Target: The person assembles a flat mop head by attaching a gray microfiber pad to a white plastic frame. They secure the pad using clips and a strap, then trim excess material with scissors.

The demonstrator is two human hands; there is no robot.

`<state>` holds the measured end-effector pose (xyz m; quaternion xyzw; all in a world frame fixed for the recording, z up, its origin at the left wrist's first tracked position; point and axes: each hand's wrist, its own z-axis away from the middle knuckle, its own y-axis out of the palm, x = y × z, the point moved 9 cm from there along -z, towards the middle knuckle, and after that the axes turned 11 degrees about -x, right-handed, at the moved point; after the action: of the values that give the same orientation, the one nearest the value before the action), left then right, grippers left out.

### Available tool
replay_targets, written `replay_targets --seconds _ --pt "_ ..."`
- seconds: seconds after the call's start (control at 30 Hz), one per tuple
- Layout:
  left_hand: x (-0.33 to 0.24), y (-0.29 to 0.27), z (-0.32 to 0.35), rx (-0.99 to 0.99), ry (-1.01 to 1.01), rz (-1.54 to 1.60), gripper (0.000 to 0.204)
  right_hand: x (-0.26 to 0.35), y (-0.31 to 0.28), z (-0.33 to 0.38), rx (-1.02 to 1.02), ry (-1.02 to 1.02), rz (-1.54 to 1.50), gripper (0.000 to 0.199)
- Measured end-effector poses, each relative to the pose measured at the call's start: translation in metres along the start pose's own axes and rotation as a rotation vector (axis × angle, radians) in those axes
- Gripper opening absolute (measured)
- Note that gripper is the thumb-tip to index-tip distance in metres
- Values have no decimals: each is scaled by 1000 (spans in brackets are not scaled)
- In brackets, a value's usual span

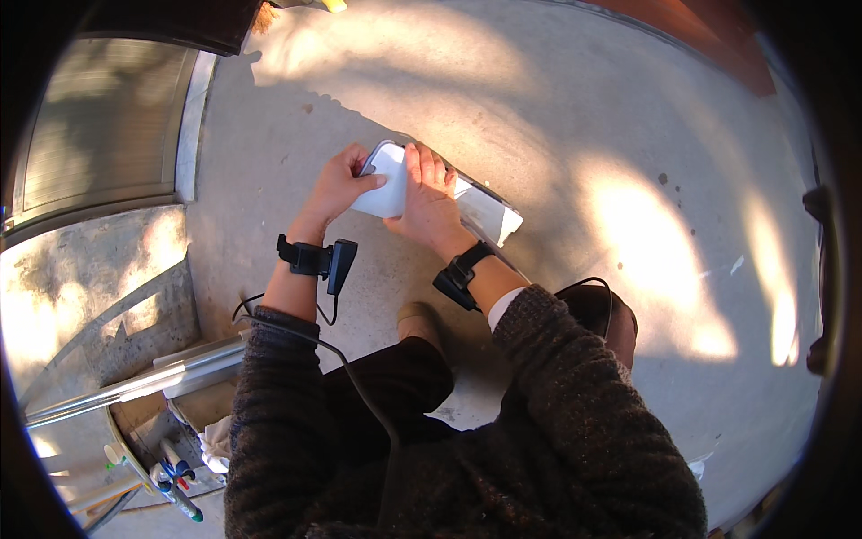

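Observation:
Out in front of me I hold a long flat panel (490, 214) with a white face and a grey rim; its exact kind I cannot make out. My left hand (345, 184) grips its rounded left end, thumb pressed on the white face and fingers curled behind the rim. Across its middle lies my right hand (427, 199), fingers bent over the far edge and thumb near the close edge. The panel slants down to the right. A thin rod runs from near it toward my right forearm and is partly hidden there. Each wrist wears a black strapped device.
Concrete floor (539, 108) with sun patches surrounds me. To the left are a window or screen door (108, 117) and a low concrete ledge (99, 278). A shiny metal pole (135, 386) lies lower left, near several tools (175, 476). A black cable hangs by my left arm.

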<state>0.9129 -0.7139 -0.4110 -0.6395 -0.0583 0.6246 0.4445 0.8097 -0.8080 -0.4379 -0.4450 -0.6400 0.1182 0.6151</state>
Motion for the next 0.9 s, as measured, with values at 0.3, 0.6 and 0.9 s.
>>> replay_targets --seconds 0.3,0.6,0.9 --pt "13 7 8 165 -162 441 14 0 3 5 109 3 -55 120" --pt "7 6 11 193 -144 300 14 -2 0 2 122 22 -36 119" --pt "-3 2 14 51 -23 48 21 -6 5 2 203 35 -53 124"
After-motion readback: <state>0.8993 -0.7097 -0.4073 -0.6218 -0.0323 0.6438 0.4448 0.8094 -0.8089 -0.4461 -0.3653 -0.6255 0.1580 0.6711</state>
